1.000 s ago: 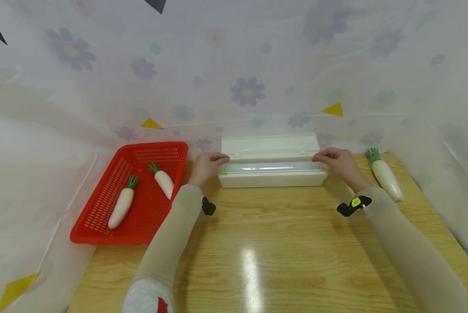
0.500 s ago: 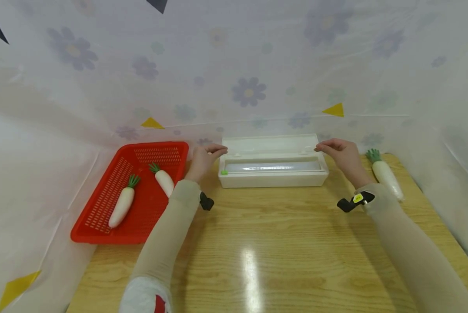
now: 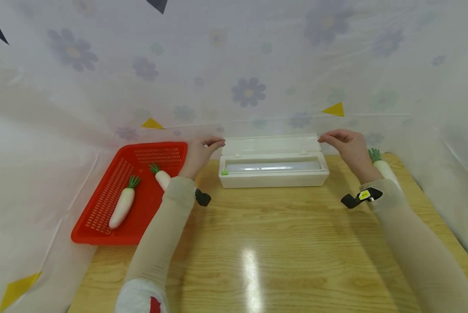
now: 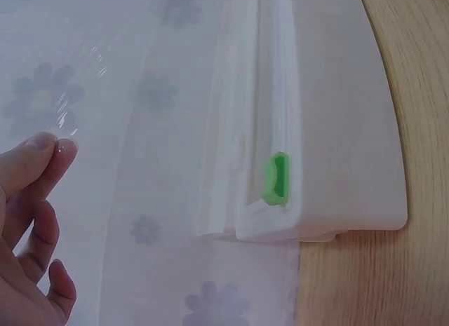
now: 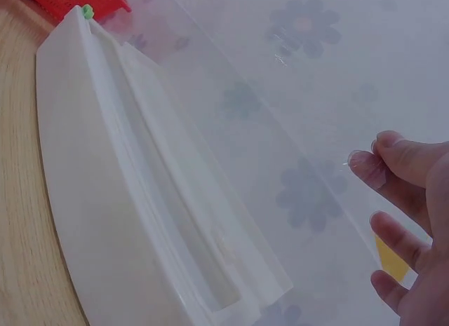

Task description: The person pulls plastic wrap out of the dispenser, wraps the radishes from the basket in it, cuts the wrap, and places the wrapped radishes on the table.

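A white cling film dispenser (image 3: 273, 179) stands at the back of the table with its lid (image 3: 271, 144) raised. Inside lies a shiny roll (image 3: 273, 166), and a green cutter slider (image 4: 278, 179) sits at the left end of its front rim. My left hand (image 3: 200, 155) pinches clear cling film (image 4: 62, 116) between thumb and forefinger, above and left of the dispenser. On the other side my right hand (image 3: 350, 150) pinches the film too, its other fingers apart. The sheet is nearly invisible; glints show near both hands.
On the left, a red plastic basket (image 3: 148, 224) holds two white radishes, a larger one (image 3: 122, 206) and a smaller one (image 3: 162, 179) partly behind my left arm. Another white radish (image 3: 383, 168) lies at the right, partly covered by my right arm. A flowered sheet (image 3: 249, 52) hangs behind.
Both hands have risen and moved back from beside the dispenser's opening to level with its lid, spreading slightly apart, the film still pinched. The dispenser and radishes have stayed put.
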`<action>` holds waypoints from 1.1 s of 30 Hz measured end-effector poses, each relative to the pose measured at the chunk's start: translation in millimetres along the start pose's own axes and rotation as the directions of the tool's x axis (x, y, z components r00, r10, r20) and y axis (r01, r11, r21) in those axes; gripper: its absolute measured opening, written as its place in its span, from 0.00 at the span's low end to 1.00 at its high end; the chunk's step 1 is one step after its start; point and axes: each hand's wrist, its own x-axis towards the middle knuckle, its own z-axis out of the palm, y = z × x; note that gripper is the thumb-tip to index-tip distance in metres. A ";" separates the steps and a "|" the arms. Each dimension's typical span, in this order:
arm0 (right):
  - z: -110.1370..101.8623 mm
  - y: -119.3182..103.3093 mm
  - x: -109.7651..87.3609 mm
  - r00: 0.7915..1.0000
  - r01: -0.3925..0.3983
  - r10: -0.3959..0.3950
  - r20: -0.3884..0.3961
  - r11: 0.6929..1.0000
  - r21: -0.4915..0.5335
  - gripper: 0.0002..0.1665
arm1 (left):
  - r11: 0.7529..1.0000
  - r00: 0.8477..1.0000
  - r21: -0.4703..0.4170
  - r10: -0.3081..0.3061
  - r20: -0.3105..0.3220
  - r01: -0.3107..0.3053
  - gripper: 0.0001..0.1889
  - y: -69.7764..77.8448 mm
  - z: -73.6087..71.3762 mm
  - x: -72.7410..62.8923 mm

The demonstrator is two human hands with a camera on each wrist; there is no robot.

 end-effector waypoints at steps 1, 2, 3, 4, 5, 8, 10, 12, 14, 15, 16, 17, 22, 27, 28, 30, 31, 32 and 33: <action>-1.0 -2.2 0.2 1.000 0.001 -0.001 -0.002 1.000 0.002 0.28 | 1.000 1.000 0.004 0.009 -0.008 -0.008 0.14 2.5 -1.0 -0.7; -1.8 -4.4 0.2 1.000 0.002 -0.002 -0.003 1.000 0.006 0.28 | 1.000 1.000 0.004 0.013 -0.013 -0.013 0.14 5.0 -2.2 -1.6; -2.4 -7.0 0.1 1.000 0.008 -0.008 -0.004 1.000 0.010 0.28 | 1.000 1.000 0.005 0.021 -0.020 -0.021 0.13 7.1 -3.5 -2.5; -3.0 -9.3 0.0 1.000 0.014 -0.014 -0.008 1.000 0.016 0.27 | 0.999 0.999 0.002 0.032 -0.025 -0.032 0.13 9.4 -4.7 -3.2; -3.6 -11.8 -0.2 1.000 0.020 -0.020 -0.010 0.999 0.025 0.27 | 0.999 0.999 0.000 0.041 -0.031 -0.041 0.12 11.2 -5.9 -3.8; -5.6 -19.3 -1.0 0.999 0.038 -0.037 -0.019 0.999 0.037 0.26 | 0.997 0.996 -0.009 0.071 -0.045 -0.071 0.12 16.7 -9.6 -6.0; -6.8 -24.0 -1.2 0.999 0.045 -0.044 -0.026 0.998 0.047 0.26 | 0.997 0.995 -0.013 0.079 -0.054 -0.080 0.12 20.5 -11.7 -7.5; -8.0 -27.9 -1.5 0.998 0.050 -0.048 -0.031 0.997 0.052 0.25 | 0.996 0.994 -0.012 0.088 -0.064 -0.089 0.12 24.5 -13.4 -8.8; -9.0 -31.3 -1.6 0.998 0.056 -0.054 -0.038 0.997 0.055 0.25 | 0.995 0.992 -0.006 0.104 -0.078 -0.105 0.12 28.0 -14.7 -9.6; -9.4 -32.8 -1.8 0.998 0.060 -0.058 -0.039 0.996 0.063 0.25 | 0.993 0.990 -0.002 0.114 -0.086 -0.114 0.12 29.8 -15.5 -10.1; -9.9 -34.2 -1.9 0.997 0.064 -0.062 -0.041 0.996 0.069 0.25 | 0.992 0.987 0.002 0.127 -0.095 -0.127 0.12 31.4 -16.2 -10.4; -10.5 -35.8 -2.0 0.997 0.070 -0.067 -0.043 0.995 0.072 0.25 | 0.990 0.985 0.007 0.140 -0.103 -0.140 0.11 32.4 -17.0 -10.7; -13.1 -44.5 -1.6 0.994 0.099 -0.094 -0.052 0.991 0.095 0.24 | 0.977 0.968 0.024 0.212 -0.136 -0.211 0.11 37.2 -21.1 -12.7; -15.8 -55.1 -2.1 0.991 0.122 -0.115 -0.069 0.988 0.095 0.21 | 0.968 0.957 -0.007 0.247 -0.149 -0.251 0.12 41.1 -24.1 -14.0; -16.2 -56.9 -2.4 0.990 0.126 -0.119 -0.074 0.988 0.093 0.21 | 0.968 0.957 -0.015 0.247 -0.152 -0.252 0.12 42.2 -24.5 -14.4; -17.0 -60.2 -2.6 0.989 0.133 -0.124 -0.081 0.985 0.107 0.20 | 0.966 0.956 -0.032 0.247 -0.155 -0.255 0.12 44.9 -25.1 -15.6; -17.6 -61.5 -2.6 0.988 0.137 -0.127 -0.083 0.983 0.126 0.20 | 0.966 0.957 -0.039 0.246 -0.156 -0.255 0.12 46.3 -25.3 -16.2; -18.1 -63.0 -2.6 0.988 0.139 -0.127 -0.085 0.980 0.144 0.20 | 0.966 0.957 -0.043 0.245 -0.157 -0.255 0.12 48.3 -25.6 -17.2; -18.7 -64.0 -2.7 0.988 0.142 -0.129 -0.087 0.977 0.162 0.19 | 0.965 0.956 -0.048 0.247 -0.158 -0.257 0.13 50.1 -25.9 -17.9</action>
